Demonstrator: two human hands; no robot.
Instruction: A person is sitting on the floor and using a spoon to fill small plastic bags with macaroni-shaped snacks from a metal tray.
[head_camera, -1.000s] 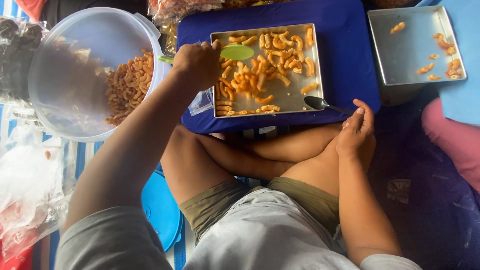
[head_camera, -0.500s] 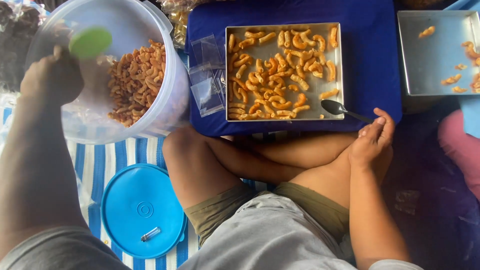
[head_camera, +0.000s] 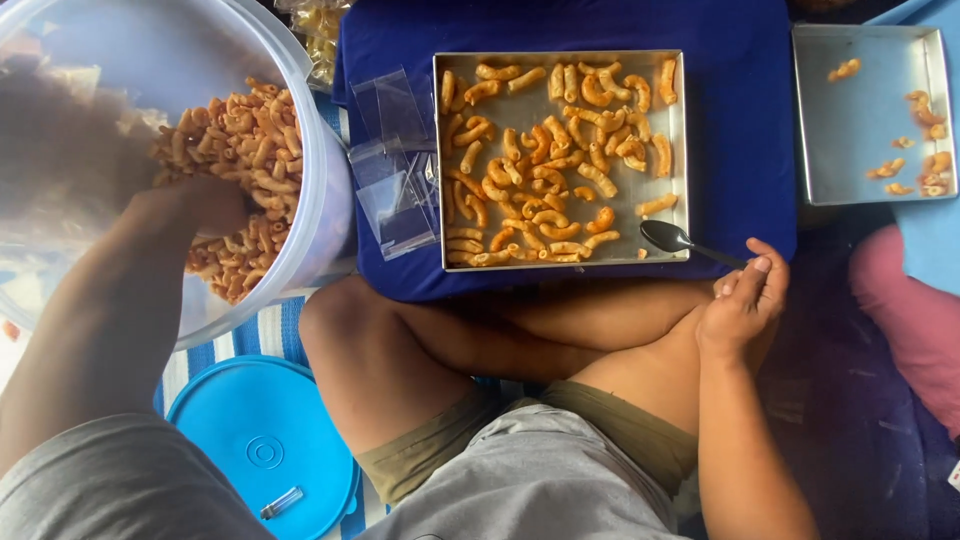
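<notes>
The left hand (head_camera: 190, 205) is sunk among the snacks (head_camera: 235, 160) inside the tub (head_camera: 320, 200), its wall close around; its fingers are buried, so their state cannot be told. The right hand (head_camera: 745, 300) is rested on a knee, fingers loosely curled, a spoon (head_camera: 670, 237) just beyond them on the tray (head_camera: 560, 262) edge. The green scoop seen half a second ago is hidden.
</notes>
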